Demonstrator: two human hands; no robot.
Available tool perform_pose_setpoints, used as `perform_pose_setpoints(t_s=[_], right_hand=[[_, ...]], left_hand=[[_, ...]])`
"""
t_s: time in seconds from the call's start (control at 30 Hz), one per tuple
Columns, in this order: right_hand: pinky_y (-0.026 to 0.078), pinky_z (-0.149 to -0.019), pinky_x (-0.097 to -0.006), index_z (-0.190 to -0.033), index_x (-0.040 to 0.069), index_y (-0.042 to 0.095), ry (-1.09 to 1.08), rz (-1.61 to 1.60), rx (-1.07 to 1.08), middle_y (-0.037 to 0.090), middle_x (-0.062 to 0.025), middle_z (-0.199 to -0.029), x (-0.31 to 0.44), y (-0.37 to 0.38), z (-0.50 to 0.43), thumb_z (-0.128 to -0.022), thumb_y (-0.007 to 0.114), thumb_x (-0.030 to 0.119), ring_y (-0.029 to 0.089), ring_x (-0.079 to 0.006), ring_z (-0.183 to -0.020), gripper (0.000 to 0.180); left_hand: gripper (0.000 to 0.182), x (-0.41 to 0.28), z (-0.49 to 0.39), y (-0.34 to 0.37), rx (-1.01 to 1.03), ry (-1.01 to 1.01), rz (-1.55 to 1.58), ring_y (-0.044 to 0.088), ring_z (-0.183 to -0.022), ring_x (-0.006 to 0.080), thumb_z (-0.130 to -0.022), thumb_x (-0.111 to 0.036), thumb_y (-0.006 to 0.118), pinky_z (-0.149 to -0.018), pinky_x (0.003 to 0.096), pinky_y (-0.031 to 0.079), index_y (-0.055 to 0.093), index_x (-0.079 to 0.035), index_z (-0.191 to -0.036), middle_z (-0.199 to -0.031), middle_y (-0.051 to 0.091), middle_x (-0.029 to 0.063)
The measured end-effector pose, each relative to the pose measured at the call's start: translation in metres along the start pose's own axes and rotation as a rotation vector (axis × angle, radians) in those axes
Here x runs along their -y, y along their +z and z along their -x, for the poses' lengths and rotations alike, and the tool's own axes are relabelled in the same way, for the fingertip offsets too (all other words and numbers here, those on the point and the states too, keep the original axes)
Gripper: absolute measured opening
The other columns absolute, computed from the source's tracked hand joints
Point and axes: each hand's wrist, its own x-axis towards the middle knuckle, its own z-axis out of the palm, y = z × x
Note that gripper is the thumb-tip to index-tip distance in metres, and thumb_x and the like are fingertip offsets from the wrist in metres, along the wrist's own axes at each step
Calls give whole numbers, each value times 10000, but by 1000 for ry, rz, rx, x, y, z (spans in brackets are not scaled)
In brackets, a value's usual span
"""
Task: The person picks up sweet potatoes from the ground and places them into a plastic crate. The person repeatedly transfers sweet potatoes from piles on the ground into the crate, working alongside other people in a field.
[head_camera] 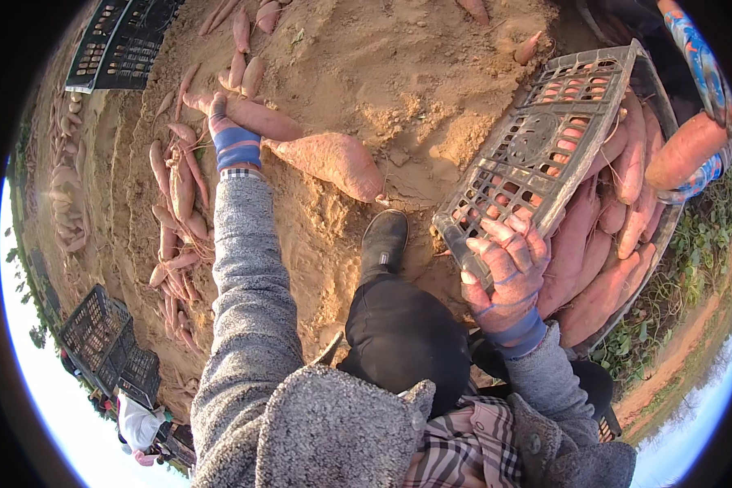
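Observation:
My left hand (235,134), in a worn glove with a blue cuff, reaches forward and grips a long sweet potato (268,121) lying on the soil. Part of its fingers is hidden. Just right of that root lies a big, fat sweet potato (335,163). My right hand (509,268), in a soiled glove, holds the near corner of a black plastic crate (534,131). This crate tilts on the ground and is heaped with sweet potatoes (592,250).
Across the crate, another person's gloved hand (707,168) holds a sweet potato (686,152) over it. More sweet potatoes (180,183) lie in a row at left. Other crates stand at upper left (119,46) and lower left (97,335). My boot (384,241) is between.

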Motion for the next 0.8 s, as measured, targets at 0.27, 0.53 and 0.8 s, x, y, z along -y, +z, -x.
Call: perform_pose_setpoints(t_s=[0.27,0.53,0.8], right_hand=[[313,-1033,-462,-984,121,636,-56,-21,7,591,-47,-1148,5,0,-5,-680,663,190,454,-306,-1180,314],[301,-1046,-448,-975,113,642,-49,-29,3,593,-48,-1143,7,-3,-3,-669,666,182,456,-299,-1170,315],[321,-1020,-464,-959,140,658,-45,-41,-41,595,-40,-1130,7,-1,2,-641,693,188,462,-288,-1146,324]], left_hand=[[750,46,-8,-86,106,703,-1216,530,-1187,274,-685,34,695,-973,446,448,423,-137,-1363,-1305,548,92],[717,63,34,-19,713,-130,-2808,589,-1164,241,-664,-291,752,-990,393,448,471,-165,-1311,-1243,620,81],[823,127,111,-88,228,-86,-2051,634,-1056,320,-631,-337,751,-909,371,498,387,-9,-1293,-1110,644,217]])
